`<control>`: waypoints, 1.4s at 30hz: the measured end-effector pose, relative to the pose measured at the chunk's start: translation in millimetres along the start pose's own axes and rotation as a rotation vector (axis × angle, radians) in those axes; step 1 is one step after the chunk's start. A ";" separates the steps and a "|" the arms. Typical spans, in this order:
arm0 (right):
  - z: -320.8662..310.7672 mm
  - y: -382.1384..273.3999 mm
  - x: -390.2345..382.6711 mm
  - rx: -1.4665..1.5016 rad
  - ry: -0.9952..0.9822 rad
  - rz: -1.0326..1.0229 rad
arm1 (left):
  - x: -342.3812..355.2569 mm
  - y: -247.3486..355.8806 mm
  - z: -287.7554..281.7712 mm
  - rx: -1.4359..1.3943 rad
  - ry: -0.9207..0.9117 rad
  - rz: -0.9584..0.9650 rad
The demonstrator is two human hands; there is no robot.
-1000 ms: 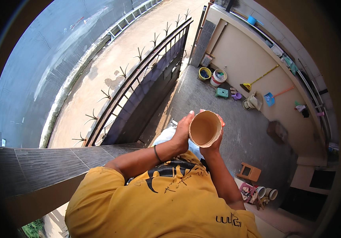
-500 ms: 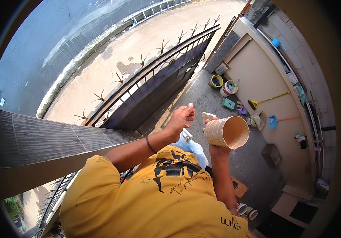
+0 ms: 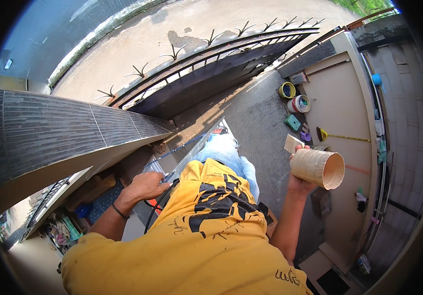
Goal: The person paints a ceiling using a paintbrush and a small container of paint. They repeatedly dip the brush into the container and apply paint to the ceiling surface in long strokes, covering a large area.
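Note:
My right hand (image 3: 301, 183) is closed around a tan, ribbed cylindrical tub (image 3: 314, 164), tilted with its open mouth to the right. A flat cream-coloured piece (image 3: 292, 143), like a scraper blade, sticks up beside the tub's left side, by the fingers of the same hand. What lies inside the tub cannot be made out. My left hand (image 3: 145, 188) is low at my left side, with its thumb pointing right toward a silver metal frame (image 3: 156, 164) like a ladder. Its fingers are bent downward and partly hidden, so I cannot see whether they grip the frame.
A dark spiked gate (image 3: 211, 73) stands ahead, and a grey tiled wall top (image 3: 73, 118) runs along the left. By the right wall are a yellow bucket (image 3: 287, 90), a white bucket (image 3: 299, 103), a green stool (image 3: 292, 122) and a yellow broom (image 3: 323, 134).
My left hand has dropped from in front of my chest, down and left to the silver frame. My right hand has moved right with the tub. The view has turned.

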State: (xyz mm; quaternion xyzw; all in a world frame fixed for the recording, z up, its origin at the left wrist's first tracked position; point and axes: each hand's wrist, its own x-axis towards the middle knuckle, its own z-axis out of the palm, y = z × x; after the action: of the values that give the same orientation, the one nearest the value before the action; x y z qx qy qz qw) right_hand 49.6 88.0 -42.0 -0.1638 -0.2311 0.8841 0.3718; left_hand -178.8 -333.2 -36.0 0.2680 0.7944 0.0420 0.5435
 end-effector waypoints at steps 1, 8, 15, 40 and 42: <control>2.0 1.4 5.8 0.006 0.008 0.015 | -1.5 -2.0 11.5 -0.011 0.058 0.006; 6.6 7.4 46.3 0.013 -0.110 0.088 | 8.7 0.2 58.5 -0.178 0.153 -0.175; 1.1 8.7 70.2 0.004 -0.066 0.158 | 27.4 -34.0 56.4 -0.516 0.204 -0.169; -11.1 28.0 120.8 0.036 -0.084 0.298 | 20.3 -34.5 92.4 -0.188 0.981 -0.089; -6.8 28.1 118.7 -0.006 -0.055 0.286 | 22.1 -37.7 91.9 -0.179 0.988 -0.095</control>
State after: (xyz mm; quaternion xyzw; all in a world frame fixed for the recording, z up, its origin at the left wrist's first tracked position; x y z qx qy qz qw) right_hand -43.1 159.6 -76.6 -0.1716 -0.2181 0.9315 0.2350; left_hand -117.6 -375.5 -105.4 0.1319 0.9614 0.2068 0.1249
